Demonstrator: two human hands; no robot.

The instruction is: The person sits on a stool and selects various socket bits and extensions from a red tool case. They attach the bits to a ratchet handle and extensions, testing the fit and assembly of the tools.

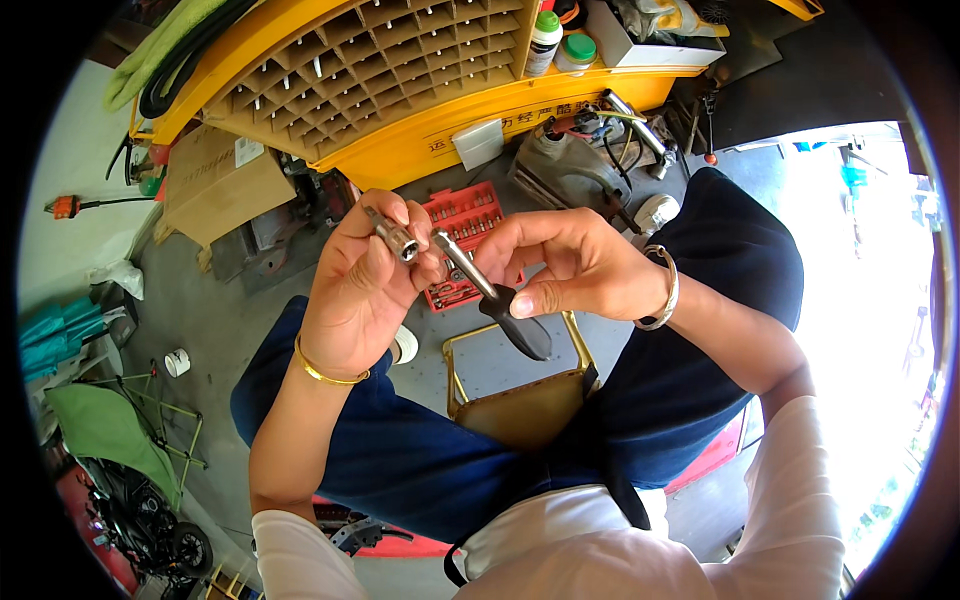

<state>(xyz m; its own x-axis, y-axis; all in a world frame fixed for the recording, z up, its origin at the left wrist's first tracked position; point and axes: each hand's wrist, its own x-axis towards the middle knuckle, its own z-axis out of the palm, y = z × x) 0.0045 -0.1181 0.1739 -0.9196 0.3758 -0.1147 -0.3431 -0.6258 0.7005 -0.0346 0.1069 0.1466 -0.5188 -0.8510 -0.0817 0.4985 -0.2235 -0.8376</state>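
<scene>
The metal socket is held with its open end turned towards the wearer and the right hand, probably to leave that opening visible and unobstructed. The driver is gripped at its black handle, presumably to leave the steel shaft free; the shaft tip points at the left hand and lies just beside the socket, not inserted.

Left hand: partly closed, thumb and fingers pinching the socket, remaining fingers loosely bent. Contact between these fingers and the shaft tip cannot be confirmed. Right hand: half open, thumb and fingertips pinching the handle near its collar, palm clear of the tool.

Beyond and below both hands, a red tool case lies open with rows of small metal pieces, partly screened by the fingers; its position likely keeps the pieces within reach. Nearer the body, below the right hand, is a gold-framed stool.

Farther out, beyond the left hand, stand a cardboard box and a yellow rack with cardboard dividers. Beyond the right hand sits a metal machine part with cables.
</scene>
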